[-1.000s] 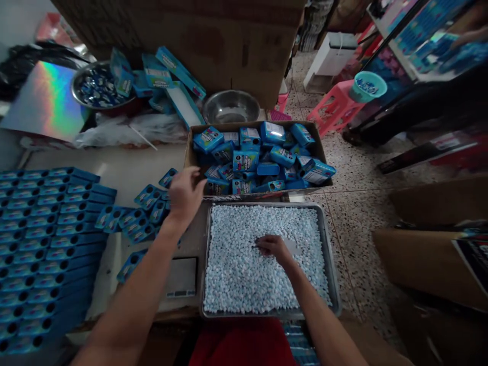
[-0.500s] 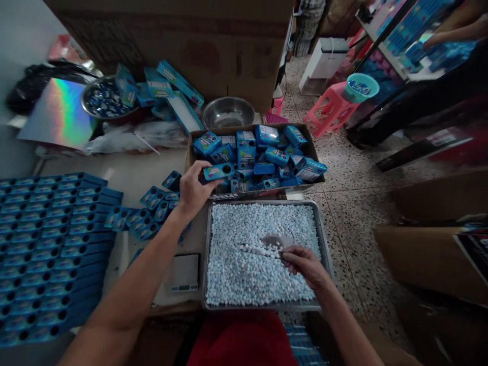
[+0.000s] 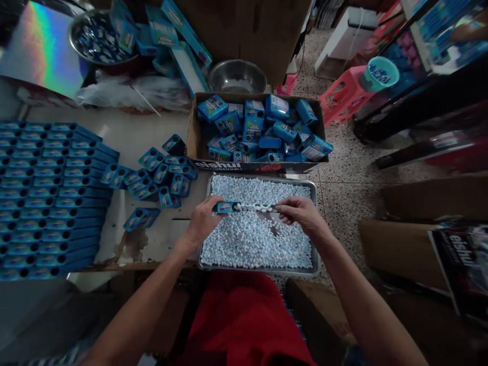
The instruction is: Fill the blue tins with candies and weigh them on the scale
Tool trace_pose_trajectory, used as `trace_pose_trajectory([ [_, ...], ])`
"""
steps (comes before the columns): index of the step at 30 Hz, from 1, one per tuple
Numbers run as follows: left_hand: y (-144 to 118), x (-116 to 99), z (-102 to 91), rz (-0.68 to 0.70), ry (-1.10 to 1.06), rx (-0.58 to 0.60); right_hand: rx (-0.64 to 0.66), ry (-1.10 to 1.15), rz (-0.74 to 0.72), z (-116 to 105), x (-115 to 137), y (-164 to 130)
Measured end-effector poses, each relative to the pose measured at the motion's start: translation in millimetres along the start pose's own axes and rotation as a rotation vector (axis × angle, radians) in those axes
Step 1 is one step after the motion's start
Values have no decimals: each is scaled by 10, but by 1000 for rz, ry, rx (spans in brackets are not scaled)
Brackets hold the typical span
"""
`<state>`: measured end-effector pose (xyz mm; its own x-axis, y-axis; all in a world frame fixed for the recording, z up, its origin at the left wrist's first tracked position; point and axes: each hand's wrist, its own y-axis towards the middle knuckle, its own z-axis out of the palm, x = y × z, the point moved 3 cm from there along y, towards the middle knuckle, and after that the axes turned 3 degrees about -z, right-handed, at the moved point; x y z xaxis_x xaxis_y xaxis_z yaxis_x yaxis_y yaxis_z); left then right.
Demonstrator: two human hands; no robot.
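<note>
Over the metal tray [image 3: 259, 271], my left hand [image 3: 203, 220] grips a small blue box [image 3: 226, 207], lying sideways with its round hole toward the right. My right hand [image 3: 300, 213] pinches the end of a narrow scoop [image 3: 273, 207] loaded with a row of white pellets [image 3: 253, 208]. The scoop's left tip meets the box at its hole; whether it reaches inside I cannot tell. Pale blue and white pellets [image 3: 236, 241] fill the tray, with a bare patch of metal below the scoop. Just beyond stands an open carton [image 3: 293, 166] full of similar blue boxes [image 3: 253, 127].
Neat rows of blue boxes [image 3: 53, 201] cover the left side, with loose ones [image 3: 152, 158] beside them. Behind are a metal bowl [image 3: 237, 79] and a bowl of wrapped sweets [image 3: 99, 40]. A pink stool [image 3: 339, 96] stands right, near another person's hand [image 3: 470, 29].
My left hand has brought the blue box from the carton down over the tray. My right hand has raised the loaded scoop out of the pellets to the box. The view has shifted.
</note>
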<state>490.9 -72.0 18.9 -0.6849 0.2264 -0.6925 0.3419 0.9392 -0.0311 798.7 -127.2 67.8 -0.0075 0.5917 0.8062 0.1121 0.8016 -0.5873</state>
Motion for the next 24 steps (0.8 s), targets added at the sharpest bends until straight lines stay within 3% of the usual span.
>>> trace_pose_trajectory([
  [8, -102, 35, 348, -64, -81, 15, -22, -491, -221, 430, 242, -69],
  [10, -112, 51, 372, -83, -93, 19, -20, -521, -247, 387, 294, -133],
  [12, -133, 99, 356, -126, -119, 14, -36, -463, -224, 132, 196, -241],
  [15, -213, 235, 255, -225, -187, -31, -120, -383, -97, -576, -372, -557],
  [17, -304, 334, 164, -276, -236, -60, -239, -400, 36, -1089, -963, -886],
  [19, -419, 414, 83, -319, -288, -71, -346, -422, 185, -1431, -1560, -1243],
  [21, -545, 473, 34, -371, -328, -65, -438, -325, 270, -1492, -2011, -1496],
  [24, -732, 536, 25, -458, -359, -69, -492, -99, 261, -1076, -2303, -1448],
])
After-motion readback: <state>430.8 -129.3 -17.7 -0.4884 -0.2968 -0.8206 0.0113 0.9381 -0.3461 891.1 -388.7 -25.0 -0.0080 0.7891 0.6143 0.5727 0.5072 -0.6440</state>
